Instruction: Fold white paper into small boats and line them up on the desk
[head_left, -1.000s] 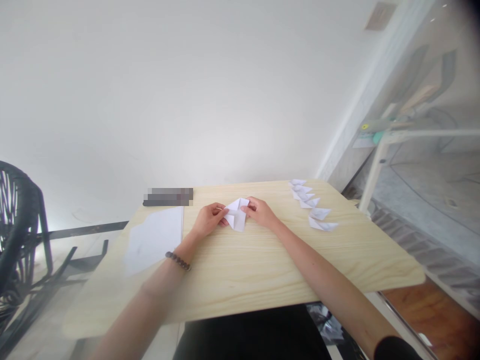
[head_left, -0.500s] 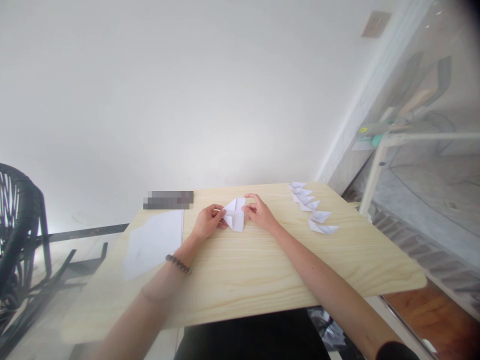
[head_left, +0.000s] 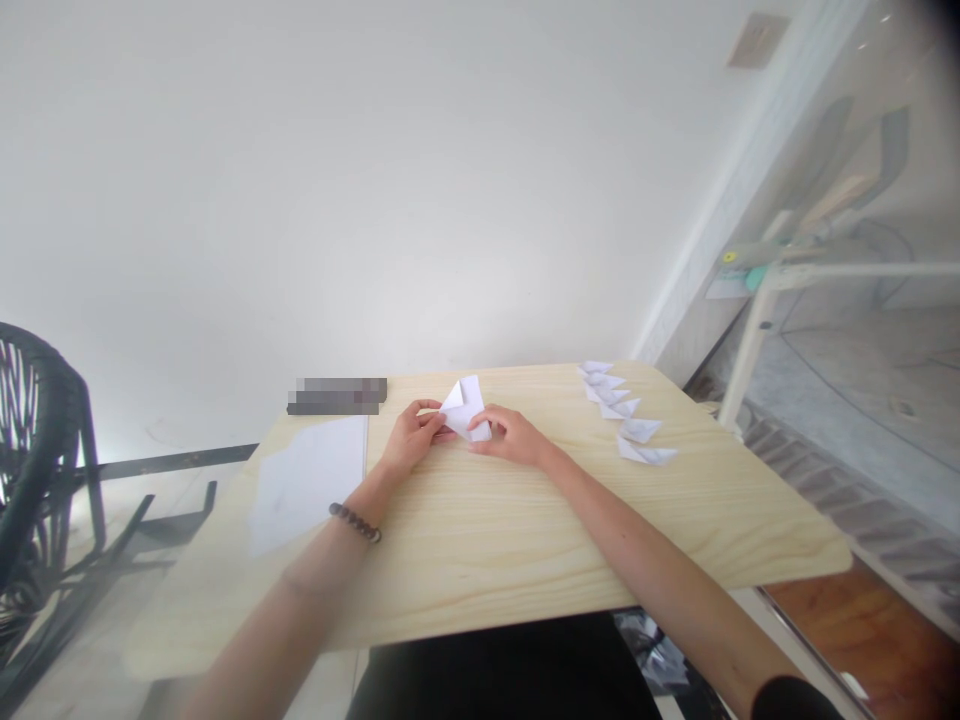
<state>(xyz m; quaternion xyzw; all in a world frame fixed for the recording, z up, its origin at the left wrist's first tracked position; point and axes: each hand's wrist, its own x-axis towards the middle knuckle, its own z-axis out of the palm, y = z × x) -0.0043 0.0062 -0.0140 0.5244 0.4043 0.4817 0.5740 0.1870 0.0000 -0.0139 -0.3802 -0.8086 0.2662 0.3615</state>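
A partly folded piece of white paper (head_left: pixel 465 403) is held between my two hands above the middle of the table. My left hand (head_left: pixel 417 432) pinches its left corner between thumb and fingers. On the paper's lower right edge, my right hand (head_left: pixel 510 434) grips with thumb and index finger. The paper is tilted, with a raised flap toward its upper left. Over at the right lie several folded white paper pieces (head_left: pixel 602 382) in a row, the nearest one (head_left: pixel 646 453) pointing right.
White sheets (head_left: pixel 319 480) lie on the left of the wooden table (head_left: pixel 487 560). Behind them is a dark, pixelated object (head_left: pixel 337 397). A dark woven chair (head_left: pixel 56 430) stands at the left, and a white metal frame (head_left: pixel 750 350) at the right. A wall rises behind the table.
The folded paper has turned and tilted in my hands. My right hand has moved from its upper right edge to its lower right edge. My left hand has shifted slightly left.
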